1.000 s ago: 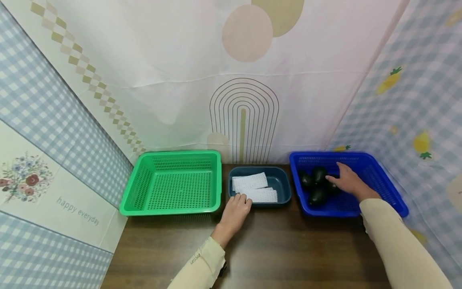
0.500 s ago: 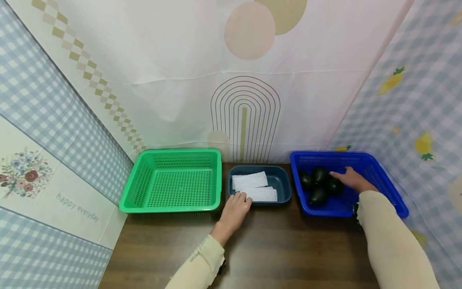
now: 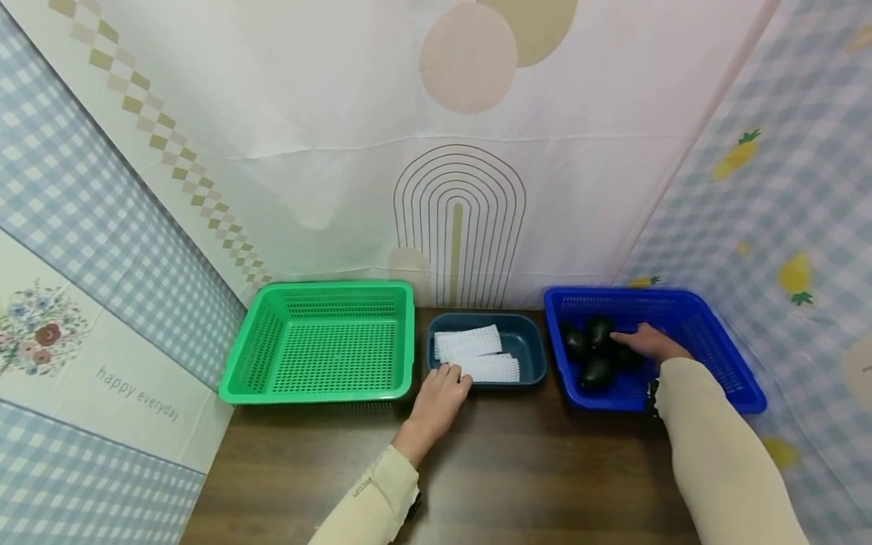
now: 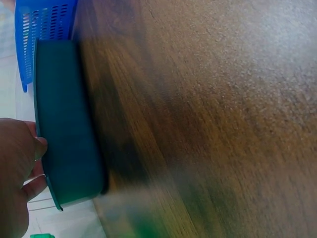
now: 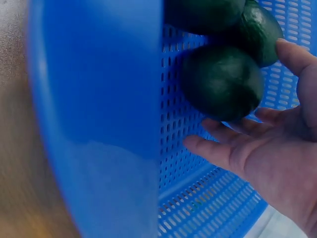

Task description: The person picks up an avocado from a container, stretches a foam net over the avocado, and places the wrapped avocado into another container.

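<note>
At the near left rim of a small dark teal tray (image 3: 533,356), my left hand (image 3: 439,397) grips with its fingers curled over the edge. Two white foam net sleeves (image 3: 481,369) lie flat in that tray, the nearer one partly behind the fingertips. My right hand (image 3: 647,341) reaches down into a blue basket (image 3: 722,356) on the right. Its fingers are spread beside and under a dark green avocado (image 5: 222,83), fingertips right at the skin, as the right wrist view shows. Several more avocados (image 3: 596,371) cluster at the basket's left side.
A green perforated basket (image 3: 334,356) holding nothing stands left of the tray. All three containers line up along the back of the brown wooden table (image 3: 504,469). Patterned cloths (image 3: 327,189) hang behind and at both sides.
My right hand has come lower and closer around the rightmost avocado. The left hand keeps its place at the tray's rim.
</note>
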The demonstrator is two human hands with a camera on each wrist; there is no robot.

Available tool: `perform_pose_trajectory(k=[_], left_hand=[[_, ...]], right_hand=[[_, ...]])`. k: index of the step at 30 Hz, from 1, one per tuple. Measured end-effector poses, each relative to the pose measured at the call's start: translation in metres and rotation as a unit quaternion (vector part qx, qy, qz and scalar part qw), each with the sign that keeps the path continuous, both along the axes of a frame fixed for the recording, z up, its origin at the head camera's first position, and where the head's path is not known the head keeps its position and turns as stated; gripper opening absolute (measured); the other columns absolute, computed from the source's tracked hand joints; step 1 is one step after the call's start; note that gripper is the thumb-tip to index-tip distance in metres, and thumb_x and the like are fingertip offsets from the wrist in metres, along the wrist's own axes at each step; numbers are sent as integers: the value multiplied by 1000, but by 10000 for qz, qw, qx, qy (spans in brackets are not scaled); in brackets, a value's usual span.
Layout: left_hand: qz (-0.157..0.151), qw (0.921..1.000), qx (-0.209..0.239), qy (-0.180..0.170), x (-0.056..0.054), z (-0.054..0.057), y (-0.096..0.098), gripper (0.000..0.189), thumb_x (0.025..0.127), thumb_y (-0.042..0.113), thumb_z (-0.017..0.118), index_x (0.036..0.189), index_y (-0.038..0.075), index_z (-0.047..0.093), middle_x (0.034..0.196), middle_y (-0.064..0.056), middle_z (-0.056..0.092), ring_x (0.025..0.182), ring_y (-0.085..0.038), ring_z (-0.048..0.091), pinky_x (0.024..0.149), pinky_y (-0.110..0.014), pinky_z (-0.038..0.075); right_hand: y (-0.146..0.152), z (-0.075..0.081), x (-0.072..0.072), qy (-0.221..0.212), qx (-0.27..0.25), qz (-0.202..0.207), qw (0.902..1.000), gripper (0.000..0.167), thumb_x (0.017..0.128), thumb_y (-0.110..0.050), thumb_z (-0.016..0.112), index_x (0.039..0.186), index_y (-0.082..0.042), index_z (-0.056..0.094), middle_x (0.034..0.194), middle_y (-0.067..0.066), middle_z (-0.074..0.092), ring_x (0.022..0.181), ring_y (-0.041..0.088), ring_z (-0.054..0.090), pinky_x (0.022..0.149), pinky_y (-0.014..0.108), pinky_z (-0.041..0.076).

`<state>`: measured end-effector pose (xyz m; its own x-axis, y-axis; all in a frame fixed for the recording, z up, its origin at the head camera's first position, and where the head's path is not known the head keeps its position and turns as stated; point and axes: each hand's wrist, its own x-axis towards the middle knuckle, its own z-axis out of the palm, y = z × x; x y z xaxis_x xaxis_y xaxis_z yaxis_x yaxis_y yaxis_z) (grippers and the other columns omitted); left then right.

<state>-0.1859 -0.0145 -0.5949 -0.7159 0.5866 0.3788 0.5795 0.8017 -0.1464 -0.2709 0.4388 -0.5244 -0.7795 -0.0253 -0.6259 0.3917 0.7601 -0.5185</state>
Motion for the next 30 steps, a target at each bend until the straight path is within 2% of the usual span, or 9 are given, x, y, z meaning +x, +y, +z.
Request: perform_pose_trajectory(k=[7, 12, 17, 22, 30], left_hand=[[-67, 10000, 52, 15, 1, 0, -1, 15, 92, 7, 75, 104, 15, 73, 96, -3, 66, 86, -19, 59, 67, -30, 46], [-24, 10000, -9, -67, 0, 0, -1, 15, 93, 8, 74, 105, 16, 73, 98, -3, 66, 88, -19, 60, 68, -30, 46], [30, 9998, -87, -192, -1, 1, -2, 16, 94, 10, 74, 108, 16, 73, 100, -3, 67, 90, -19, 60, 71, -30, 48], [-7, 9999, -59, -161, -1, 2, -2, 16, 93, 10, 75, 108, 16, 73, 100, -3, 67, 89, -19, 60, 70, -30, 48], [-44, 10000, 44, -37, -1, 0, -2, 15, 92, 9, 76, 106, 16, 74, 97, -3, 67, 87, -18, 60, 67, -29, 45]], right_hand=[[-1, -7, -2, -53, 336, 187, 9992, 96, 108, -40, 45, 148, 26, -12, 152, 52, -12, 143, 68, 4, 112, 72, 32], [0, -11, -2, -98, 438, 188, 9988, 95, 108, -39, 45, 148, 27, -9, 152, 52, -8, 143, 68, 8, 113, 70, 32], [-2, -15, -2, -107, 365, 30, 9993, 92, 108, -38, 46, 150, 25, -4, 154, 51, 0, 142, 66, 18, 103, 64, 47], [0, -16, -2, -70, 288, -198, 9994, 96, 106, -39, 50, 150, 26, -4, 153, 51, 2, 142, 64, 21, 96, 58, 54], [7, -16, 1, -42, -167, -447, 9989, 110, 102, -42, 59, 149, 23, -17, 155, 49, -11, 145, 65, 13, 96, 57, 54]])
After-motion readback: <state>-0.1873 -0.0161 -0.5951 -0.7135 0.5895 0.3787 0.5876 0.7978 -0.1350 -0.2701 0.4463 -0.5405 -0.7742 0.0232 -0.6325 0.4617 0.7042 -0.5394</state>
